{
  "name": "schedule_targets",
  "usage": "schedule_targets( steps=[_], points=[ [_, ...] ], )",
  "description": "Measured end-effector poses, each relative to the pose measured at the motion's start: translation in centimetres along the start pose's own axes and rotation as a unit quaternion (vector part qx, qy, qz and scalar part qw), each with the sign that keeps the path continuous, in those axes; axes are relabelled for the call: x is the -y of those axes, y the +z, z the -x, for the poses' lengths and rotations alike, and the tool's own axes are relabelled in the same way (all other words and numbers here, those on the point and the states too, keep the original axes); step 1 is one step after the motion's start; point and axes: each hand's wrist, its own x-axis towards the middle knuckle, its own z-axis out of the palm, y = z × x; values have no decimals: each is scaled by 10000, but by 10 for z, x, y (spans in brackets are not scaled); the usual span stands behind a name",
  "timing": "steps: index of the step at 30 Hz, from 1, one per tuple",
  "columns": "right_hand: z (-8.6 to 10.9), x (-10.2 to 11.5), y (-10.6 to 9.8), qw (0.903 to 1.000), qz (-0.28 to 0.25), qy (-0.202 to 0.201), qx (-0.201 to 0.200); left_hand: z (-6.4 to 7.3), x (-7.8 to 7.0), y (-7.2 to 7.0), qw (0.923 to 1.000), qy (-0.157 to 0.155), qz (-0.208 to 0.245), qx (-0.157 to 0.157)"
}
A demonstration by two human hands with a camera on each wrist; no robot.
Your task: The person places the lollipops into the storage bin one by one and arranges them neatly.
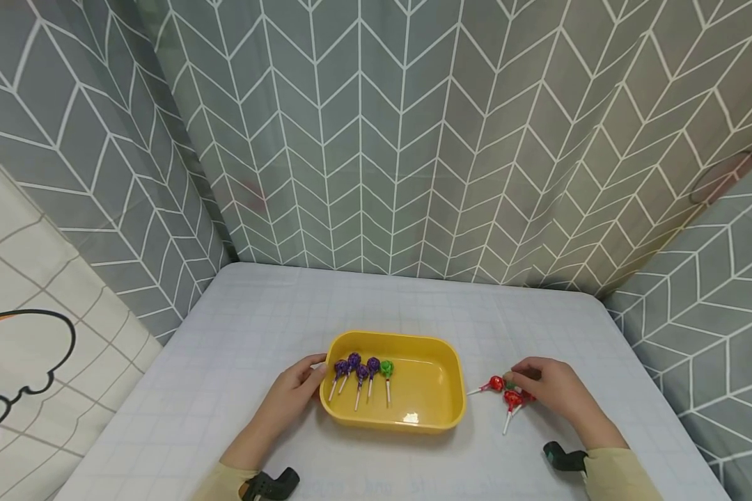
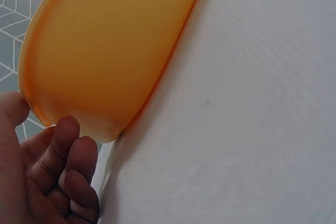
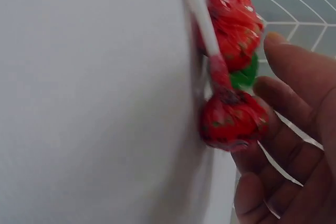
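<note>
My left hand [image 1: 297, 383] grips the left end of a yellow plastic tray [image 1: 435, 390], thumb at the rim and fingertips against the outer wall [image 2: 105, 66]. Inside, at the tray's left, lie several purple lollipops [image 1: 362, 374] and, beside them, a green lollipop [image 1: 386, 369]. Right of the tray my right hand [image 1: 548, 383] reaches over a small bunch of red lollipops [image 1: 512, 399] on the table. Between the red heads [image 3: 233, 121] shows a green lollipop head [image 3: 245, 74], with a fingertip right at it; a gap shows between the finger and thumb.
A white cloth with a faint grid covers the table [image 1: 276, 299]. Grey chevron curtains [image 1: 382, 139] stand behind and at the sides. One red lollipop's stick points left, close to the tray's right end. Black devices [image 1: 269, 483] are strapped on both wrists.
</note>
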Motion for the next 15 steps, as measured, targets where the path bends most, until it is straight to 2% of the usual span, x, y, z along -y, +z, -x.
schedule_targets(
  steps=[3,9,15],
  points=[
    [2,-1,-7,9999,-72,-122,14,0,-1,0,10000,-22,38,18],
    [4,-6,-23,9978,-335,-488,308,0,-1,0,9999,-45,115,69],
    [2,-12,-30,9948,-388,-798,494,-1,0,-1,9999,-11,112,78]
  ],
)
